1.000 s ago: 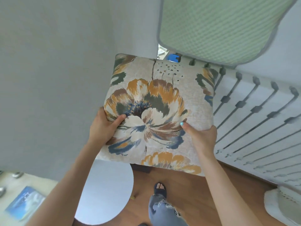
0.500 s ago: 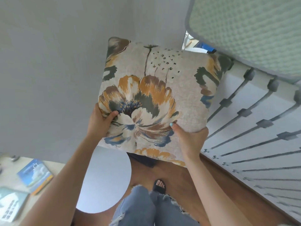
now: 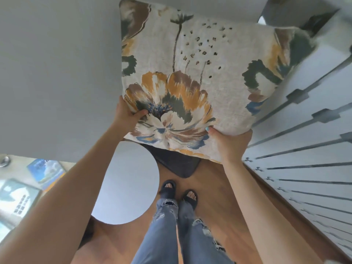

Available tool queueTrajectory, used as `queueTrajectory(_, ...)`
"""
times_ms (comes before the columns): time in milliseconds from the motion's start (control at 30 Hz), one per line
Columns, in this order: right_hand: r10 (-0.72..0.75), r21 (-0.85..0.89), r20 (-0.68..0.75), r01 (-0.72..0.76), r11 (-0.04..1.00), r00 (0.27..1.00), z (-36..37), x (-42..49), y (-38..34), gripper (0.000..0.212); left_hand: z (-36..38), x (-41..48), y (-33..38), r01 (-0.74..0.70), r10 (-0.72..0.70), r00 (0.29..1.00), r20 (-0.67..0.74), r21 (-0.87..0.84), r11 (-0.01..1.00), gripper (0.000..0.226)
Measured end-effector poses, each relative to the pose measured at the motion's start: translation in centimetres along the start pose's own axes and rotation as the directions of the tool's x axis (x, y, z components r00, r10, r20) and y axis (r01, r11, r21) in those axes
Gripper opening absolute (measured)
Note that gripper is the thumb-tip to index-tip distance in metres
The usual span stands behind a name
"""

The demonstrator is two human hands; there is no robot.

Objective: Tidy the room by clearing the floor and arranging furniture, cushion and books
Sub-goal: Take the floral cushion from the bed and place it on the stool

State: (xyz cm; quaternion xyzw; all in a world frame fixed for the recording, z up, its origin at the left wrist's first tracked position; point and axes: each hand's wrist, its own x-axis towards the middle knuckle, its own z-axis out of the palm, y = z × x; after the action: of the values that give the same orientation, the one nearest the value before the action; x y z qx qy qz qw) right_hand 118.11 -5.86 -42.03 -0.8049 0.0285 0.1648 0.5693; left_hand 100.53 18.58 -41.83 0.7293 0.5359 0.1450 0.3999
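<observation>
The person holds the floral cushion (image 3: 190,73) up against a grey wall (image 3: 57,73). The left hand (image 3: 127,119) grips the cushion's lower left edge and the right hand (image 3: 228,143) its lower right corner, thumbs on the printed face. Below the cushion are a round white table (image 3: 127,183), a dark object (image 3: 177,164) and the wooden floor (image 3: 219,187). Books (image 3: 45,170) lie well off to its lower left.

The cushion (image 3: 190,73) is square and cream. It has a big orange, brown and blue flower and dark green leaves on it. It is up in the air with its flat front facing us. The left hand (image 3: 126,117) grips its lower left edge. The right hand (image 3: 229,143) grips its lower right corner. A blue book (image 3: 45,169) and a house book (image 3: 17,199) lie flat at the lower left.
</observation>
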Motion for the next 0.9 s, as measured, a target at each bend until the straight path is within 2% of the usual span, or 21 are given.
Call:
queueTrajectory(167, 0.058, -0.070, 0.012, -0.057, 0.996, 0.998, 3.5, 2.1, 2.0, 0.095, 1.6, 2.7, -2.7, 0.016, -0.016, 1.000, 0.014, 0.029, 0.999, 0.067)
queueTrajectory(400, 0.166, -0.047, -0.050, -0.169, 0.985, 0.985, 6.4, 3.5, 7.4, 0.090, 5.4, 6.0, -7.2, 0.001, -0.008, 0.995, 0.097, 0.079, 0.997, 0.065)
queueTrajectory(667, 0.272, -0.080, -0.091, -0.279, 0.957, 0.958, 8.5, 4.2, 13.2, 0.099, 9.5, 7.5, -11.6, 0.030, -0.057, 0.985, 0.163, 0.161, 0.986, 0.062)
queueTrajectory(733, 0.287, -0.073, -0.105, -0.295, 0.953, 0.952, 9.1, 4.5, 14.4, 0.102, 10.3, 8.0, -12.4, 0.027, -0.056, 0.983, 0.173, 0.166, 0.986, 0.064)
queueTrajectory(900, 0.282, -0.056, -0.121, -0.290, 0.955, 0.952, 10.2, 5.9, 16.6, 0.095, 12.5, 9.2, -14.1, 0.032, -0.061, 0.982, 0.180, 0.161, 0.987, 0.066)
